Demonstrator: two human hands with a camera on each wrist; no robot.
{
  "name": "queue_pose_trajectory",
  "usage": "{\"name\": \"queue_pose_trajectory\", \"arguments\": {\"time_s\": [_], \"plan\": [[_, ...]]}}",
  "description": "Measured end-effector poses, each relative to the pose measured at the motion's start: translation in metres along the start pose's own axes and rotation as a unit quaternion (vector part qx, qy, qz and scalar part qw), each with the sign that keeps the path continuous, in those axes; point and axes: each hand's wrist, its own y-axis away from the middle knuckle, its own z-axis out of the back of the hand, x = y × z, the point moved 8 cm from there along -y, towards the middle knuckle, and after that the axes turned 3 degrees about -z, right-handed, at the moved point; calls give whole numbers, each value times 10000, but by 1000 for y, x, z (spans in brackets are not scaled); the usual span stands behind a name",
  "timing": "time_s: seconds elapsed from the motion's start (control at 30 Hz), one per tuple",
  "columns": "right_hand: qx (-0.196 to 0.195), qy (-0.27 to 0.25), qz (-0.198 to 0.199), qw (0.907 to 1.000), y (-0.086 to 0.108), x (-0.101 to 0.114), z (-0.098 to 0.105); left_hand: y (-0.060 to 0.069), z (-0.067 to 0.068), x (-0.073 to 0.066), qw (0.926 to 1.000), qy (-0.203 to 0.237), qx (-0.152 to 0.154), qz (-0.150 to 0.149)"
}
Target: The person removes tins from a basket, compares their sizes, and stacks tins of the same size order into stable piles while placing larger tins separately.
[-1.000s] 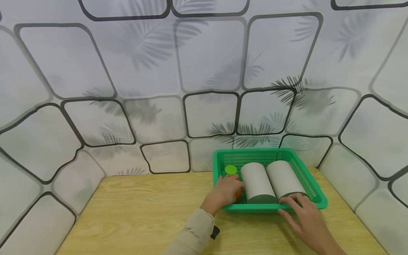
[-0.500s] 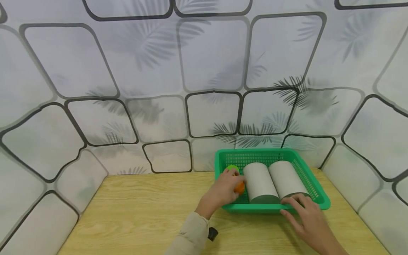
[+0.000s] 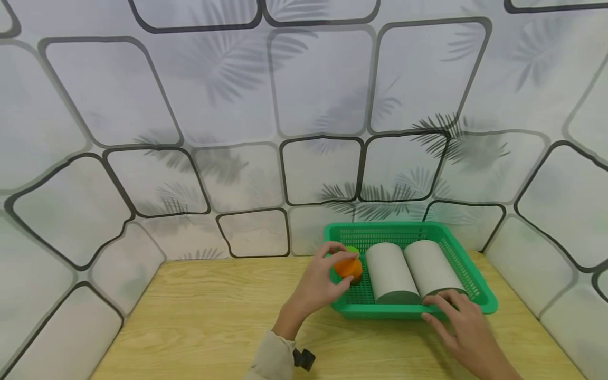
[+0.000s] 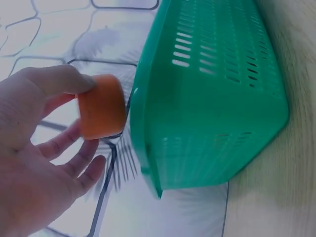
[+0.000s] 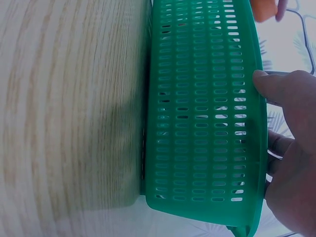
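Observation:
A small orange block with rounded sides [image 4: 102,106] is pinched between the thumb and fingers of my left hand [image 3: 315,282], above the left end of a green plastic basket [image 3: 385,311]. Beneath it, inside the basket, another orange piece [image 3: 357,272] and a light green piece [image 3: 352,249] show partly behind the hand. Two white cylinders with dark green ends, the left one [image 3: 391,272] and the right one [image 3: 433,264], lie side by side in the basket. My right hand [image 3: 463,327] grips the basket's front rim, thumb outside and fingers over the edge.
The basket stands at the right of a wooden table [image 3: 204,311], near the back wall. Patterned walls [image 3: 247,174] close off the back and both sides. A black device [image 3: 304,360] sits at my left wrist.
My left hand has risen out of the basket and moved slightly left, lifting the orange block. The right hand keeps its grip on the rim. The whole head view has shifted slightly.

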Motion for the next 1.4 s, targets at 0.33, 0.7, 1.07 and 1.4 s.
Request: {"name": "queue_pose_trajectory", "arguments": {"time_s": [0.33, 0.7, 1.07, 1.4], "plan": [[115, 47, -67, 9999, 1, -3, -2, 19, 40, 7, 9933, 692, -918, -74], [12, 36, -51, 10000, 4, 0, -2, 39, 64, 27, 9774, 1080, -1809, 167], [18, 104, -90, 9999, 2, 1, 0, 52, 77, 59, 9673, 1190, -2129, 699], [124, 96, -205, 9997, 1, -2, -2, 64, 84, 82, 9579, 997, -2552, 860]]}}
